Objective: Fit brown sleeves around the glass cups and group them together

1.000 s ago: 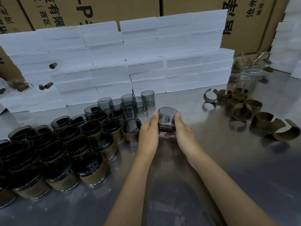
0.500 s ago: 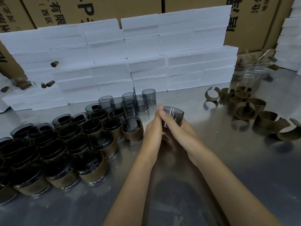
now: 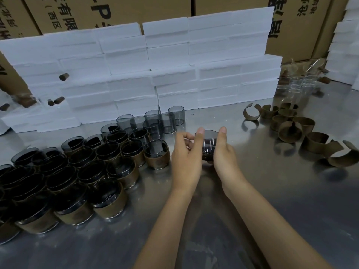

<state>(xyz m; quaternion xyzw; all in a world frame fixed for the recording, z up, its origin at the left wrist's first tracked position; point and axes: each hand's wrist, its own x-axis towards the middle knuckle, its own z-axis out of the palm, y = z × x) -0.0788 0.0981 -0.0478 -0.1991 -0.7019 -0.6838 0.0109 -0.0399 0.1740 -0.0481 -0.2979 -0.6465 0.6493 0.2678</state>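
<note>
Over the middle of the steel table (image 3: 272, 191), both hands are wrapped around one smoky glass cup (image 3: 208, 146): left hand (image 3: 186, 160) curls its fingers on the near-left side, right hand (image 3: 223, 154) cups the other side. Just left sits the sleeved cup group (image 3: 81, 171), bare cups (image 3: 155, 121) behind it. Loose brown sleeves (image 3: 303, 131) lie off to the right.

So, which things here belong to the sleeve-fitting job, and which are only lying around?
Belong to the job:
- smoky glass cup, held between left hand and right hand
- loose brown sleeves
- sleeved cups, grouped
- bare cups

Just lying about:
- white foam blocks
- cardboard boxes
- clear glasses
</note>
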